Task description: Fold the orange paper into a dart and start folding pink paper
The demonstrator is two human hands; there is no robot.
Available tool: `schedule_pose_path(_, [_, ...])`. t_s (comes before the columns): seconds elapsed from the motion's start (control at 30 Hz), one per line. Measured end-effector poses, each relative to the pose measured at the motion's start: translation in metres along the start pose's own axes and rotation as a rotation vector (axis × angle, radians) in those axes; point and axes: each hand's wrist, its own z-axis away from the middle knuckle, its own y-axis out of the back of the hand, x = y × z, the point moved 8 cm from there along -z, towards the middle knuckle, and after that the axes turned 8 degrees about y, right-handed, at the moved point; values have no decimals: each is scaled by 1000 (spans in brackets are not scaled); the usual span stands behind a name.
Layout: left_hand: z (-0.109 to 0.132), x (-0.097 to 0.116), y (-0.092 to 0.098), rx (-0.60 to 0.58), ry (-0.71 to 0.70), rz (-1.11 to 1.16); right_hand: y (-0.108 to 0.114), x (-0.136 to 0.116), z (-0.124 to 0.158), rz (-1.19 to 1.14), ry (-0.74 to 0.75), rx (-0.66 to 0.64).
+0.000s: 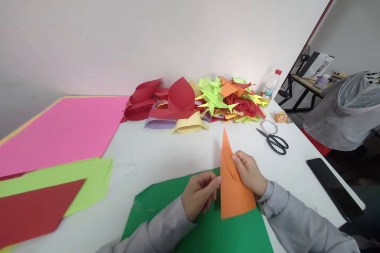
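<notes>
A folded piece of orange paper (236,199), narrowing to a point at its top, is held upright above a green sheet (166,197) on the table. My right hand (249,172) grips its right edge, thumb on the near face and the other fingers partly hidden behind. On the opposite edge, my left hand (203,191) pinches the paper between thumb and curled fingers. Black-handled scissors (274,141) lie open-bladed or closed, I cannot tell, to the right beyond my right hand.
Folded paper shapes, red ones (181,97) and green ones (215,95), pile against the wall. Pink sheets (68,126) and a dark red sheet (38,209) lie left. At right are a tape roll (269,121), a bottle (270,86), a phone (334,187) and a seated person (341,114).
</notes>
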Motion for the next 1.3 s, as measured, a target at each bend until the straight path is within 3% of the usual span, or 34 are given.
schedule_pose_path(0.13, [0, 0, 0, -7, -8, -8, -25, -20, 16, 19, 111, -164])
schedule_pose_path(0.33, [4, 1, -3, -46, 1, -29, -28, -24, 20, 13, 123, -204])
schedule_pose_path(0.53, [7, -1, -8, -125, 46, -18, -42, -8, 25, -395, -178, -366])
schedule_pose_path(0.67, [7, 0, -10, -158, 40, -11, -47, -6, 29, -443, -237, -415])
schedule_pose_path(0.83, [6, -2, -11, -175, 45, -22, -39, -16, 21, -331, -127, -344])
schedule_pose_path(1.0, [8, 0, -14, -199, 33, -150, -17, -5, 6, -335, -163, -160])
schedule_pose_path(1.23, [15, 6, -26, -325, -127, -356, 8, 24, -10, -236, -170, -22])
schedule_pose_path(1.3, [18, 16, -20, -263, -260, -367, 6, 24, -11, -226, -156, -68])
